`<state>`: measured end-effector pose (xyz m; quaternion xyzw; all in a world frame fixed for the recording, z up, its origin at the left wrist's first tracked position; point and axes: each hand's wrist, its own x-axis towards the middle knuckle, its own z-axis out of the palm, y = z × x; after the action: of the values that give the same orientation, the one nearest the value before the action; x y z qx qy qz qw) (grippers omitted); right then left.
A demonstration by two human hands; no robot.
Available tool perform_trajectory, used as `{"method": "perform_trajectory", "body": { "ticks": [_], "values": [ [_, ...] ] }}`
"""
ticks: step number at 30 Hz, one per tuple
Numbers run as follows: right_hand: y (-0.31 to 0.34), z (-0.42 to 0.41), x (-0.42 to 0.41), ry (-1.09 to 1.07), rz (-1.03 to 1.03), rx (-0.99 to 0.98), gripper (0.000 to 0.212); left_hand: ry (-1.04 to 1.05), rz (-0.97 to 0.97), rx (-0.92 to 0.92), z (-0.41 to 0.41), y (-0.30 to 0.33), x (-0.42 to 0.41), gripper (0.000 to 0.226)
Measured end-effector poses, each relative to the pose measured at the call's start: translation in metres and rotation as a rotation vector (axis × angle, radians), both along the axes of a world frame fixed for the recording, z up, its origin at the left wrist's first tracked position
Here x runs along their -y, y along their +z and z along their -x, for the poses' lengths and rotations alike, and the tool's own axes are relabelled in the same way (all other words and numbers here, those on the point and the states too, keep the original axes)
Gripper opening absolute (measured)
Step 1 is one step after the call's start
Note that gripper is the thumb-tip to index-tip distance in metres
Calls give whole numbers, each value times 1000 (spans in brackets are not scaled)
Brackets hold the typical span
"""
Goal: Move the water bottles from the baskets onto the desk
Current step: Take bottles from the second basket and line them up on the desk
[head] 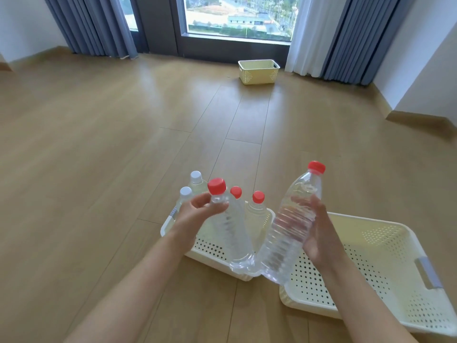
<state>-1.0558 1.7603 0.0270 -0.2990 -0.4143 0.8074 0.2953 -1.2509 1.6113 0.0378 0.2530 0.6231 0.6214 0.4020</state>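
My left hand point(195, 215) grips a clear red-capped water bottle point(231, 231) by its neck, held above the left white perforated basket point(212, 248). My right hand point(319, 229) holds a second, larger red-capped bottle point(289, 226) around its middle, tilted, over the gap between the two baskets. Two more red-capped bottles point(257, 206) and two white-capped bottles point(195, 181) stand upright in the left basket, partly hidden behind my hand. The right white basket point(385, 263) holds no bottles that I can see. No desk is in view.
Both baskets sit on a wooden floor. A small yellow basket point(258, 71) stands far ahead by the window, between blue curtains point(94, 26). White walls close in at left and right.
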Motion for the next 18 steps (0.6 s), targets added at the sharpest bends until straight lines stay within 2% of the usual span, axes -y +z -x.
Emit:
{"method": "perform_trajectory", "body": {
  "ticks": [2,4,6,8,10,12,15,18],
  "values": [
    [13,0,1,118,77,-151,60,-100,-159,99,-1,22,4,38],
    [20,1,3,214,173,-249,49,-28,-206,265,-8,36,3,27],
    [22,2,7,254,250,-207,47,37,-154,467,-13,37,3,30],
    [18,2,12,321,273,-169,51,-58,-122,598,-20,31,7,38],
    [13,3,22,391,242,-144,53,-101,-99,597,-24,23,9,33],
    [6,3,29,382,183,-29,58,-107,-119,606,-26,20,7,20],
    [-3,3,37,410,105,19,61,-142,-188,700,-21,17,0,43],
    [-9,9,38,414,78,40,68,-146,-185,738,-10,8,-5,50]
  ]
}}
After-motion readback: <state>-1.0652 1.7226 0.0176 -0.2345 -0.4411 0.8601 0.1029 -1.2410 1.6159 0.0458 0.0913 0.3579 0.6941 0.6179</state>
